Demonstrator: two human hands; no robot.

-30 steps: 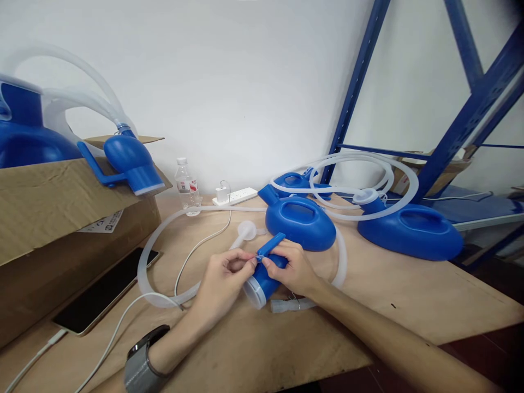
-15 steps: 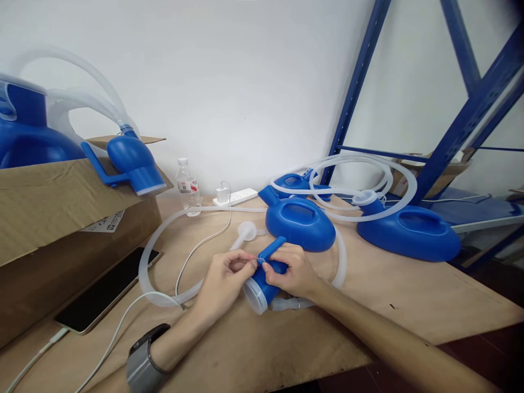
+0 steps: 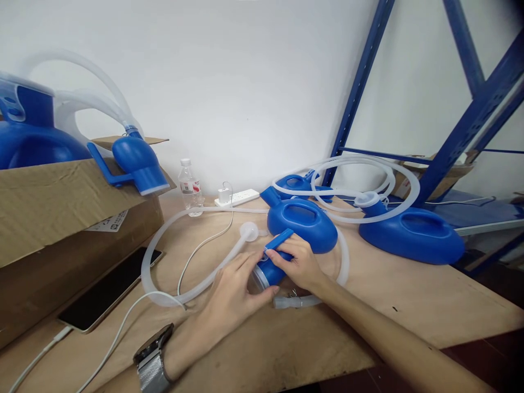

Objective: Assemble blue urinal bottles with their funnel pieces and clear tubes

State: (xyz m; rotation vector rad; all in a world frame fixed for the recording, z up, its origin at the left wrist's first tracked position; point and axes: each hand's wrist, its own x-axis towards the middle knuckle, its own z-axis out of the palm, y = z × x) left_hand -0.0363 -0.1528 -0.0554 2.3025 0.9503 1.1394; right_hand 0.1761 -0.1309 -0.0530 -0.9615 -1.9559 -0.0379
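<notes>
Blue cup (image 3: 275, 272) with a clear lid (image 3: 260, 279), seen in the head view, lies tilted low over a wooden table (image 3: 409, 311), between a person's two hands. The right hand (image 3: 302, 265) closes thumb and fingers around its body beside the handle. The left hand (image 3: 235, 288) parts fingers and thumb widely about the lidded end; how firmly it grips cannot be told. A blue jug (image 3: 321, 240) stands just behind, a pale hose (image 3: 148, 267) loops around, and a phone (image 3: 106, 295) lies beside a cardboard box (image 3: 61, 210).
</notes>
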